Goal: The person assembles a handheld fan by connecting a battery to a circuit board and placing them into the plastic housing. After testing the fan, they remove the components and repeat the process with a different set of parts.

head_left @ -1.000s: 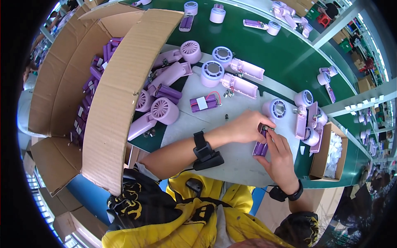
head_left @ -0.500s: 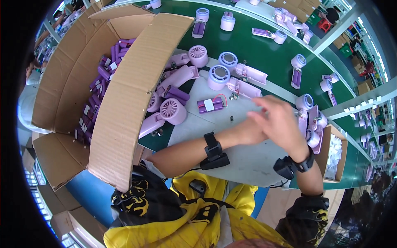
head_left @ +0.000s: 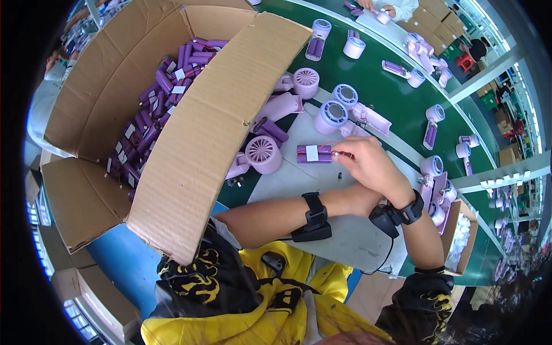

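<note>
A purple battery pack (head_left: 312, 153) with a white label lies on the grey mat (head_left: 287, 185), a thin red wire looping from it. My right hand (head_left: 371, 164) pinches the wire end at the pack's right side. Beneath the right wrist, my left hand (head_left: 363, 199) is crossed under, its fingers hidden. Just beyond are two lilac handheld fans (head_left: 332, 117), (head_left: 345, 95), with an opened handle shell (head_left: 372, 119) showing. Below the pack, a small dark part (head_left: 340, 175) rests on the mat.
A large cardboard box (head_left: 201, 121) full of purple battery packs (head_left: 152, 115) stands at left, its flap reaching beside my left arm. Lilac fan bodies (head_left: 263, 154) lie by the flap. More fans sit on the green conveyor (head_left: 391, 95). A carton of white pieces (head_left: 460, 236) stands at right. A co-worker's hands (head_left: 379, 10) show far off.
My right hand has come down from above the mat to the battery pack's wire end and closed there. The whole view has shifted, bringing a co-worker's hands in at the top.
</note>
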Motion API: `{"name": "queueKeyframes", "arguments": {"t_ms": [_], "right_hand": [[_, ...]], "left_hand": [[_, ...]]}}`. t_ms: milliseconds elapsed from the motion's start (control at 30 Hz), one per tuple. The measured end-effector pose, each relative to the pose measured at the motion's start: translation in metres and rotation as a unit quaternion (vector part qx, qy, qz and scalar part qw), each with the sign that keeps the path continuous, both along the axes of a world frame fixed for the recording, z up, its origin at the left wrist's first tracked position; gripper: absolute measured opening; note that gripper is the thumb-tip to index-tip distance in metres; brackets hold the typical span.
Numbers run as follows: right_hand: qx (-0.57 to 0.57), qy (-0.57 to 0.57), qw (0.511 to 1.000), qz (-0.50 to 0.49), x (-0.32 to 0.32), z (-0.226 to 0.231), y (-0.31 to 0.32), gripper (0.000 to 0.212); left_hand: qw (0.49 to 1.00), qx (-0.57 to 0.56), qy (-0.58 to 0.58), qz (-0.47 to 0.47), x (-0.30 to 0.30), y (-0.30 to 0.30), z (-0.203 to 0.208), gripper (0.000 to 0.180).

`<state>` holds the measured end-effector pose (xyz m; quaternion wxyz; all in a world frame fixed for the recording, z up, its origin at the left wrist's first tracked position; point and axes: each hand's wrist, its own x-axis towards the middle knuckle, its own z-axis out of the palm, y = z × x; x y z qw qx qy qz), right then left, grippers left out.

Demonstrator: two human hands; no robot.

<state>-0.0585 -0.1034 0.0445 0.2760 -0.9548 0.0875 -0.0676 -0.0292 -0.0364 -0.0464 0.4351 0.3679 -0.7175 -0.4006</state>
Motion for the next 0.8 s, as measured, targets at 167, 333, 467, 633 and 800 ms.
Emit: {"name": "queueKeyframes", "arguments": {"t_ms": [167, 333, 467, 633, 800], "right_hand": [[0.048, -0.091, 0.994, -0.036, -0.013, 0.021, 0.019, 0.014], [0.001, -0.208, 0.968, -0.139, -0.056, 0.042, 0.014, 0.016], [0.015, -0.353, 0.906, -0.233, -0.095, 0.033, -0.009, 0.031], [0.337, -0.447, 0.782, -0.274, -0.101, 0.013, -0.005, 0.032], [0.45, -0.22, 0.805, -0.317, -0.129, -0.023, -0.014, 0.032]], "left_hand": [[0.991, -0.083, 0.068, 0.076, -0.017, -0.005, -0.022, 0.026], [0.997, 0.05, -0.049, 0.038, -0.003, -0.001, 0.007, 0.018], [0.998, 0.019, -0.006, 0.066, -0.002, 0.003, 0.009, 0.013], [0.997, 0.065, -0.035, 0.016, 0.019, 0.003, 0.028, 0.009], [0.981, -0.058, -0.058, 0.173, 0.048, 0.01, 0.063, 0.014]]}}
